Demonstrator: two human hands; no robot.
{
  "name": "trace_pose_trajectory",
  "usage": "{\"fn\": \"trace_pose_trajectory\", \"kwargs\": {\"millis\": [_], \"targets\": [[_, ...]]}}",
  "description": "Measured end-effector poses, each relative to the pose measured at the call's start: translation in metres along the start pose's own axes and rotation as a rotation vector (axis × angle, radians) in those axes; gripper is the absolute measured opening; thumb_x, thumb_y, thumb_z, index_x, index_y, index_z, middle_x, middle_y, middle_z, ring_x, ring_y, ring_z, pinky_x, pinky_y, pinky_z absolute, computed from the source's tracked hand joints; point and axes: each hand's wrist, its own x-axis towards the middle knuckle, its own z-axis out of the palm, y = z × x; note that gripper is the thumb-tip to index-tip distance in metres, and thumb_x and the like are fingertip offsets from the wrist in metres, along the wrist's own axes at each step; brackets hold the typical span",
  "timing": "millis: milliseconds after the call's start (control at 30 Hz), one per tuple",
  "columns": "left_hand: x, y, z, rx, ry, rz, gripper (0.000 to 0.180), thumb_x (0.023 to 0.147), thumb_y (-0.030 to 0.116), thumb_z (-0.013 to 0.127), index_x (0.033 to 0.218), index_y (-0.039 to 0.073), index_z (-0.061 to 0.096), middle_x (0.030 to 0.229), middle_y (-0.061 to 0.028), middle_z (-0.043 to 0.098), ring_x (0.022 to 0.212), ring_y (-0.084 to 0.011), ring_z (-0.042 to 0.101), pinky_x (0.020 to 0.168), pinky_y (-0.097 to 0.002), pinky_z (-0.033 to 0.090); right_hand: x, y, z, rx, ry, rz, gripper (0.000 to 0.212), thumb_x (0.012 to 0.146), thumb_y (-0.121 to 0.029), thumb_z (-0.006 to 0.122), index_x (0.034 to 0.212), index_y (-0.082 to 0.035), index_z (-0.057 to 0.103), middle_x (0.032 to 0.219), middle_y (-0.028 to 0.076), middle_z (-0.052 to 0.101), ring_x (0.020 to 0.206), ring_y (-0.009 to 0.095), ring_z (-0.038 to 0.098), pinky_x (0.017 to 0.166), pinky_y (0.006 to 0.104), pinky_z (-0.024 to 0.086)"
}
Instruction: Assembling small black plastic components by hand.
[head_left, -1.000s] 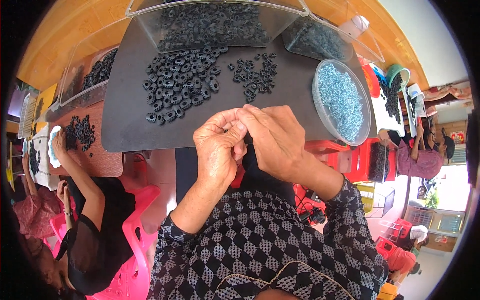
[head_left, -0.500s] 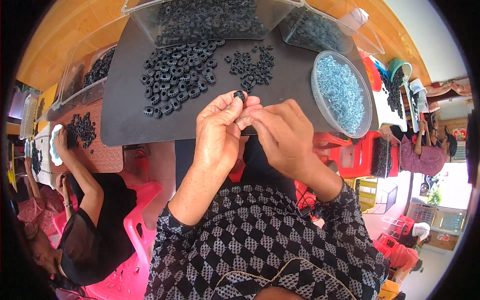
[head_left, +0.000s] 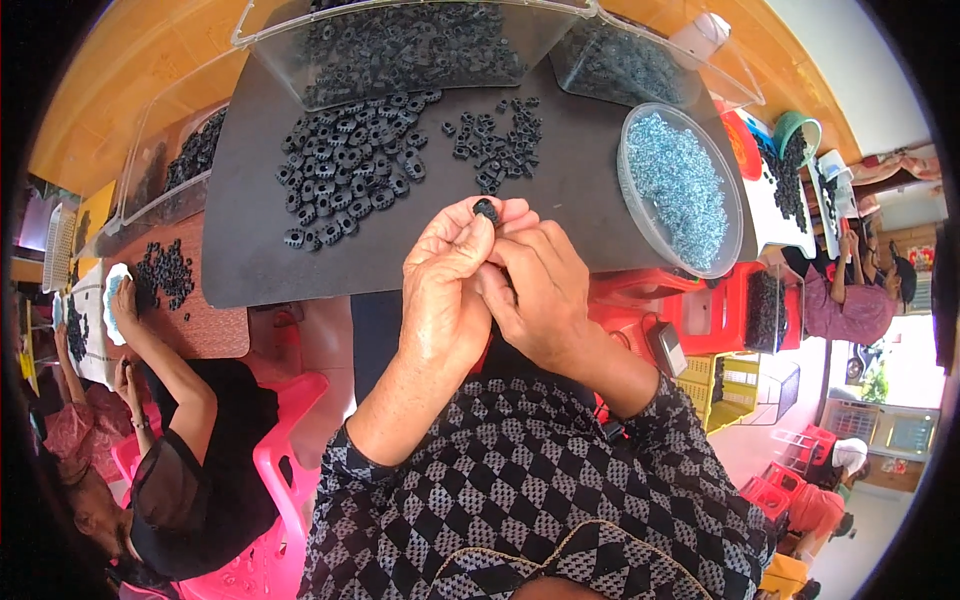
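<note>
Pinched between the thumb and forefinger of my left hand [head_left: 440, 270] is a small black plastic part [head_left: 486, 209], held upright just off the table's near edge. My right hand [head_left: 545, 285] is closed against the left one, its thumb and fingertips pressed together beside the left fingers. Whatever those right fingertips hold, if anything, is hidden. Beyond the hands lies a pile of larger black oval parts with holes [head_left: 345, 170]. A looser group of smaller black parts [head_left: 500, 140] lies to its right.
On the dark table [head_left: 260, 265], a round clear tub [head_left: 623, 165] of tiny shiny pale-blue pieces [head_left: 680, 185] stands at right. Clear bins [head_left: 420, 95] of black parts line the back. A person [head_left: 175, 410] works at the left table; red stools [head_left: 690, 305] stand at right.
My right hand has moved left and closed in against my left hand, its fingers now bunched near the black part. The left hand has shifted slightly nearer me, still pinching it.
</note>
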Motion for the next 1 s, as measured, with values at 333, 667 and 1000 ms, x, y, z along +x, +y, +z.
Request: {"fn": "trace_pose_trajectory", "kwargs": {"millis": [333, 667, 1000], "targets": [[-0.012, 0.003, -0.007, 0.379, -0.03, 0.193, 0.019, 0.085, 0.001, 0.064, 0.103, -0.006, 0.061, 0.093, -0.0143, 0.067, 0.079, -0.0172, 0.065, 0.076, -0.0269, 0.054, 0.012, 0.009, -0.046, 0.393, -0.085, 0.436, 0.017, 0.079, 0.006, 0.066, 0.094, 0.004, 0.061, 0.089, 0.006, 0.062, 0.08, 0.01, 0.057, 0.071, 0.0225, 0.046], [-0.013, 0.001, -0.008, 0.486, -0.057, 0.218, 0.022, 0.085, 0.0, 0.063, 0.106, -0.006, 0.062, 0.089, -0.0089, 0.065, 0.079, -0.0135, 0.064, 0.076, -0.0248, 0.055, 0.02, 0.0, -0.043, 0.469, -0.064, 0.485, 0.015, 0.077, 0.003, 0.065, 0.092, 0.0, 0.064, 0.081, 0.009, 0.063, 0.071, 0.019, 0.061, 0.06, 0.0293, 0.048], [-0.017, -0.001, -0.01, 0.571, -0.006, 0.235, 0.022, 0.085, -0.002, 0.064, 0.107, -0.004, 0.063, 0.089, -0.0076, 0.065, 0.077, -0.0112, 0.063, 0.069, -0.0218, 0.053, 0.023, 0.007, -0.043, 0.295, -0.107, 0.272, 0.012, 0.073, 0.003, 0.065, 0.085, -0.001, 0.064, 0.076, 0.008, 0.062, 0.065, 0.021, 0.057, 0.056, 0.031, 0.045]]}}
